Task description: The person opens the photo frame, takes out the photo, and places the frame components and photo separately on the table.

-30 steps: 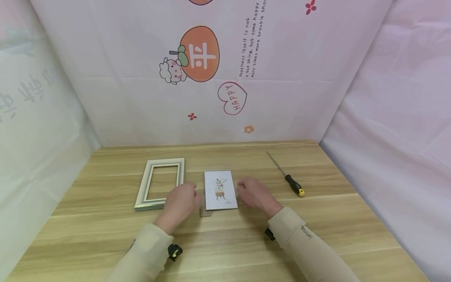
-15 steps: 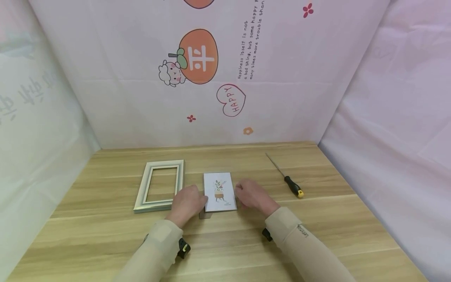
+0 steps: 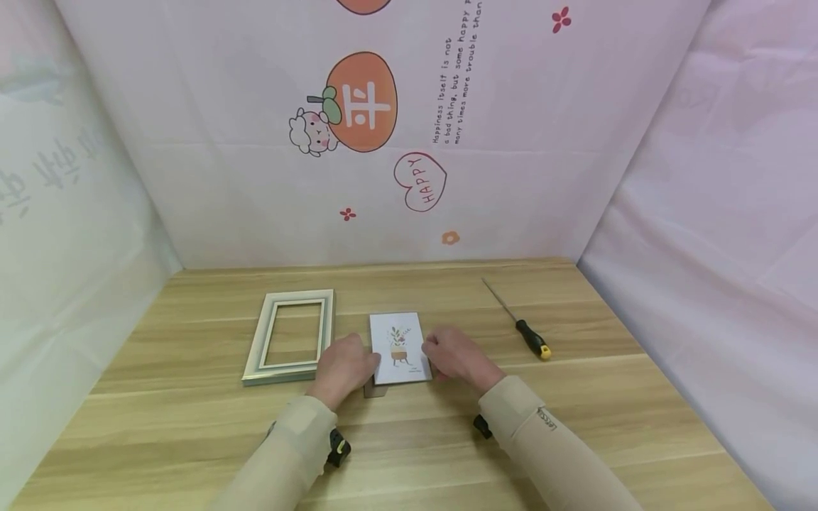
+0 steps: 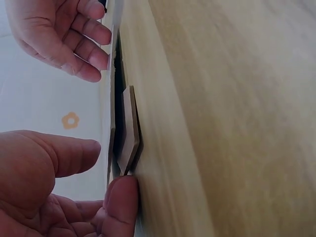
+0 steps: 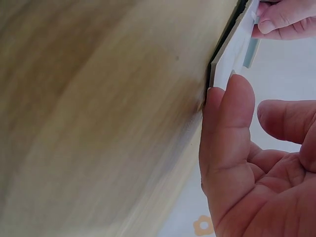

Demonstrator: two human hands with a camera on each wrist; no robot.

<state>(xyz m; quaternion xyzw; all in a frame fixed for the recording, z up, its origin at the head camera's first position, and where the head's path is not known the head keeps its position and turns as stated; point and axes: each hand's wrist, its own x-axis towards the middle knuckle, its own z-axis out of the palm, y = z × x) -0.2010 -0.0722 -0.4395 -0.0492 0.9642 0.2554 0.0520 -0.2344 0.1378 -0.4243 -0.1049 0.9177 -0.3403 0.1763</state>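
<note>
A white card with a printed potted plant (image 3: 401, 348) lies flat mid-table, over a thin dark backing with a grey-brown flap (image 3: 375, 391) showing at its lower left. In the left wrist view this flap (image 4: 129, 129) stands slightly off the table below the card's edge. My left hand (image 3: 346, 365) is at the card's left side, fingertips at the edge, thumb held apart above it. From the right, my right hand (image 3: 456, 355) touches the card's edge with its fingers; its thumb stands away from the card in the right wrist view.
A cream and grey-green picture frame (image 3: 255, 348) without anything in its opening lies left of the card. To the right lies a screwdriver (image 3: 530, 339) with a black and yellow handle. White printed cloth (image 3: 511, 177) walls in the table's back and sides.
My left hand has come right, from beside the frame to the card's left edge. The right hand has shifted slightly toward the card. Frame and screwdriver have stayed put.
</note>
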